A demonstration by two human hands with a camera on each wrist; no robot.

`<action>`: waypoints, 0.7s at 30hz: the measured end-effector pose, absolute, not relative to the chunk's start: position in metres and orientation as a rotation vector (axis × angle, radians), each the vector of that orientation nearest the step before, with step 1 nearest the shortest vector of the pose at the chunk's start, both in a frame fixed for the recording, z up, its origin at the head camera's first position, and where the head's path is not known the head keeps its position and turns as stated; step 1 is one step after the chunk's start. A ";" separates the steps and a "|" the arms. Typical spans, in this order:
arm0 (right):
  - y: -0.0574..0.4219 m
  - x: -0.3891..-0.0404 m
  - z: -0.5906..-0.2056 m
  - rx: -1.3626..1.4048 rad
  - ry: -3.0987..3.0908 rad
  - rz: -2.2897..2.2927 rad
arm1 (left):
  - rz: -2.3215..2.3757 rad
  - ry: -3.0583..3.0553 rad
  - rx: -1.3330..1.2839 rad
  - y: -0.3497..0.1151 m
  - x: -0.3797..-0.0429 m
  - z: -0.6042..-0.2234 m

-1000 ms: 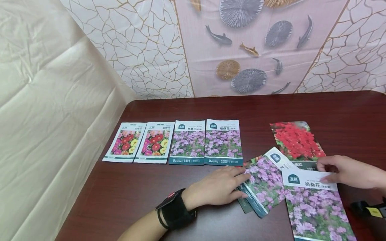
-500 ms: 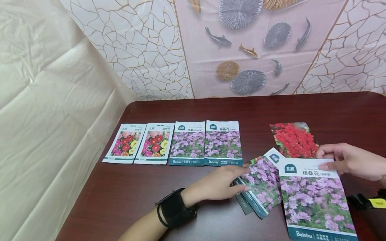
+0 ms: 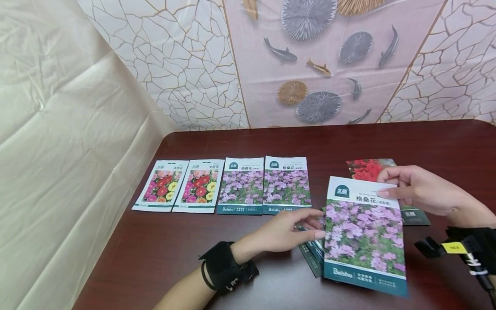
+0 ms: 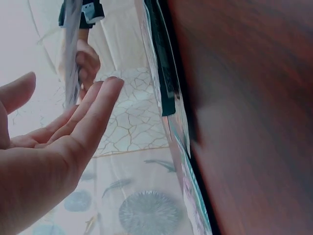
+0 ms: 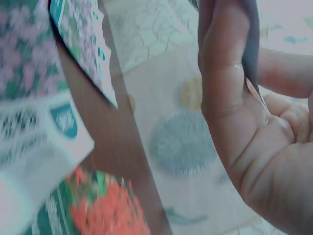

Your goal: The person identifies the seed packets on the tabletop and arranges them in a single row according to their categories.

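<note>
My right hand point(image 3: 422, 189) pinches a seed packet point(image 3: 362, 234) with purple flowers by its top right corner, thumb in front. The left wrist view shows this packet edge-on, raised off the table. My left hand point(image 3: 288, 230) hovers at its left edge, fingers extended and apart, holding nothing; the left wrist view shows the palm point(image 4: 49, 166) facing up toward the packet. Behind the held packet lies a pile of seed packets point(image 3: 310, 254), mostly hidden in the head view. A red-flower seed packet point(image 3: 366, 169) lies beyond, partly covered by my right hand.
A row on the dark red table point(image 3: 186, 249) holds two seed packets with mixed flowers point(image 3: 159, 186) at left and two purple-flower packets point(image 3: 240, 186) beside them. A patterned cloth point(image 3: 186, 64) hangs behind; a cream cloth point(image 3: 77, 163) borders the left side.
My right hand has lifted the purple-flower packet and carried it left, over the pile. My left hand, earlier touching the pile, has come off it, its fingers now spread beside the held packet.
</note>
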State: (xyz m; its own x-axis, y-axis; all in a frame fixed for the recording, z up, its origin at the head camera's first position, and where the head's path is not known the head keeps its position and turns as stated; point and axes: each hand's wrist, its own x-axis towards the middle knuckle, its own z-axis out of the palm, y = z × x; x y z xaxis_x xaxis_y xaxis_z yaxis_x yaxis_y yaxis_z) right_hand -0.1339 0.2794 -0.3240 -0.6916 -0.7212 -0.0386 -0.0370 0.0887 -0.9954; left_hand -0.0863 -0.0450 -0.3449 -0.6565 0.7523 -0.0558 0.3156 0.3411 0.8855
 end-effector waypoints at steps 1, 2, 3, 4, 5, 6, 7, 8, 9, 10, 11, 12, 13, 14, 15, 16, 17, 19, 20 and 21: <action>0.275 -0.135 -0.322 -0.748 1.831 -1.663 | 1.284 2.142 0.899 -0.045 -0.086 -0.344; 0.271 -0.135 -0.321 -0.756 1.844 -1.667 | 1.309 2.120 0.854 -0.045 -0.086 -0.344; 0.267 -0.136 -0.319 -0.758 1.853 -1.674 | 1.348 2.091 0.806 -0.045 -0.086 -0.343; 0.263 -0.136 -0.318 -0.748 1.871 -1.677 | 1.396 2.054 0.745 -0.044 -0.086 -0.343; 0.259 -0.137 -0.317 -0.736 1.894 -1.680 | 1.444 2.014 0.682 -0.044 -0.086 -0.343; 0.256 -0.138 -0.317 -0.724 1.899 -1.692 | 1.494 1.974 0.626 -0.044 -0.086 -0.343; 0.254 -0.139 -0.317 -0.705 1.903 -1.700 | 1.535 1.943 0.578 -0.043 -0.086 -0.343; 0.251 -0.140 -0.317 -0.685 1.914 -1.710 | 1.578 1.915 0.534 -0.043 -0.087 -0.343; 0.249 -0.141 -0.317 -0.665 1.926 -1.719 | 1.613 1.899 0.501 -0.043 -0.087 -0.344; 0.248 -0.142 -0.318 -0.649 1.919 -1.735 | 1.634 1.893 0.475 -0.043 -0.088 -0.345; 0.246 -0.143 -0.318 -0.628 1.914 -1.752 | 1.649 1.892 0.460 -0.044 -0.089 -0.346; 0.244 -0.143 -0.319 -0.612 1.902 -1.772 | 1.658 1.894 0.452 -0.044 -0.090 -0.347; 0.242 -0.144 -0.320 -0.591 1.886 -1.795 | 1.667 1.898 0.440 -0.044 -0.091 -0.347; 0.241 -0.144 -0.320 -0.575 1.865 -1.825 | 1.677 1.899 0.426 -0.045 -0.093 -0.348; 0.240 -0.144 -0.321 -0.557 1.840 -1.854 | 1.681 1.899 0.412 -0.045 -0.094 -0.348; 0.238 -0.144 -0.322 -0.544 1.807 -1.882 | 1.683 1.900 0.406 -0.045 -0.095 -0.349; 0.237 -0.144 -0.322 -0.530 1.793 -1.903 | 1.688 1.903 0.393 -0.046 -0.096 -0.349; 0.235 -0.144 -0.323 -0.527 1.775 -1.928 | 1.699 1.906 0.373 -0.046 -0.098 -0.350; 0.234 -0.144 -0.323 -0.534 1.774 -1.929 | 1.700 1.912 0.365 -0.047 -0.098 -0.350; 0.234 -0.143 -0.324 -0.544 1.774 -1.923 | 1.701 1.919 0.357 -0.047 -0.099 -0.350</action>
State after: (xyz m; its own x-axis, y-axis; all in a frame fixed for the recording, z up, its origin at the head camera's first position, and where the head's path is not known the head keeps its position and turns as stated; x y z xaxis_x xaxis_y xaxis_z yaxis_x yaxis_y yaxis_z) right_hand -0.1434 0.2335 -0.3235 -0.8135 -0.5811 -0.0234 0.0701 -0.0582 -0.9958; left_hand -0.0992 -0.0469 -0.3504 -0.8158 0.5342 -0.2215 -0.1558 0.1658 0.9738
